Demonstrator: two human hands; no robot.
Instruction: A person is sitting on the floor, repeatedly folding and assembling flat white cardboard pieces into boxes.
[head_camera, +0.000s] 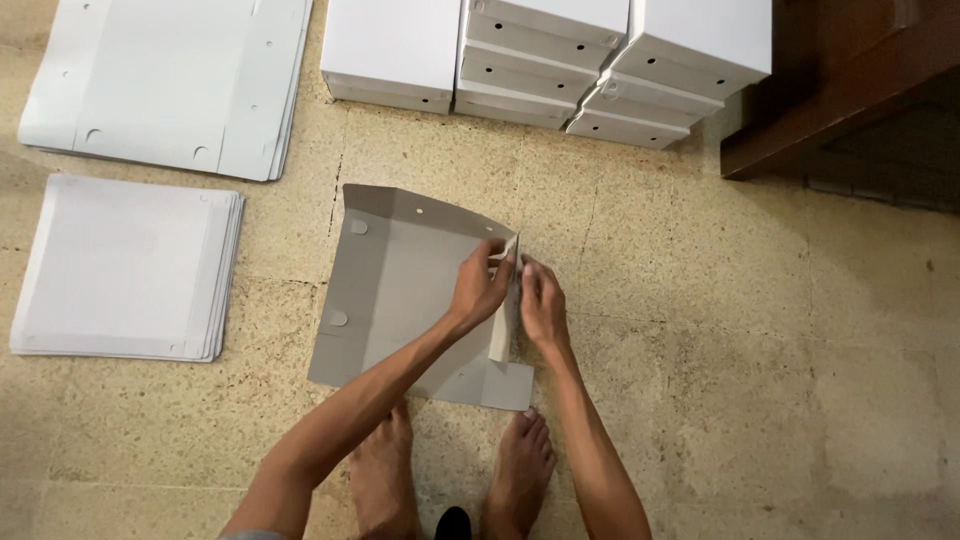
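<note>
A grey die-cut cardboard sheet lies on the speckled floor in front of my bare feet, with its far flap and right flap folded up. My left hand pinches the raised right flap near its far corner. On the other side of that flap, my right hand presses and grips it. Both hands meet at the sheet's upper right corner.
Two piles of flat white cardboard blanks lie at the left. Several finished white boxes are stacked at the top middle. A dark wooden piece of furniture stands at the top right.
</note>
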